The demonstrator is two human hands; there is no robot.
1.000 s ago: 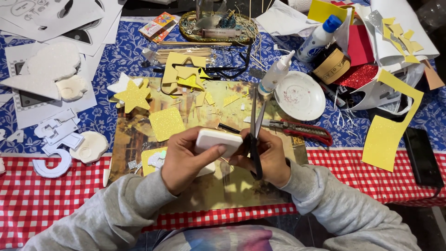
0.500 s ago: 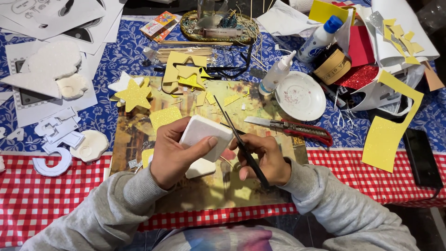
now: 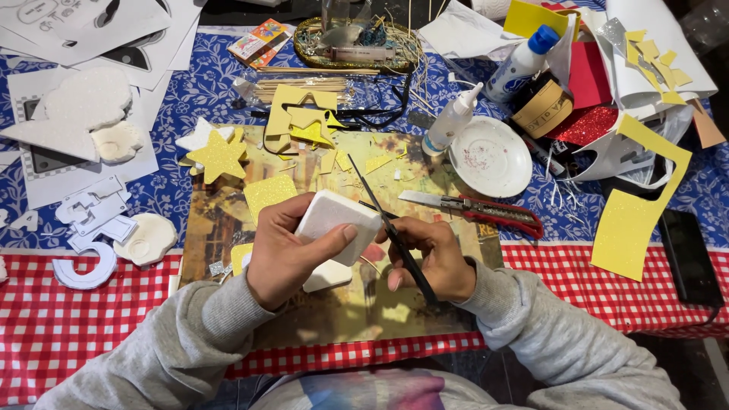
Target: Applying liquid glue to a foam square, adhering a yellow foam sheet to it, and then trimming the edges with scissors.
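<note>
My left hand (image 3: pixel 287 254) grips a white foam block (image 3: pixel 336 221) from its left side, thumb along the lower edge. My right hand (image 3: pixel 431 258) holds black scissors (image 3: pixel 383 224) whose blades point up and to the left, lying against the block's right edge. Both hands hover over a yellow-brown printed board (image 3: pixel 342 304). A second white foam piece (image 3: pixel 328 275) lies on the board just under the block.
A red-handled utility knife (image 3: pixel 478 209) lies to the right of my hands. A white plate (image 3: pixel 490 156) and a glue bottle (image 3: pixel 453 120) stand behind it. Yellow glitter stars (image 3: pixel 220 156), yellow scraps and white foam shapes (image 3: pixel 91 125) cover the left side. A black phone (image 3: pixel 689 258) sits far right.
The scissors have tipped from upright to slanting up-left against the block. My left hand has lifted and turned the block slightly toward the scissors.
</note>
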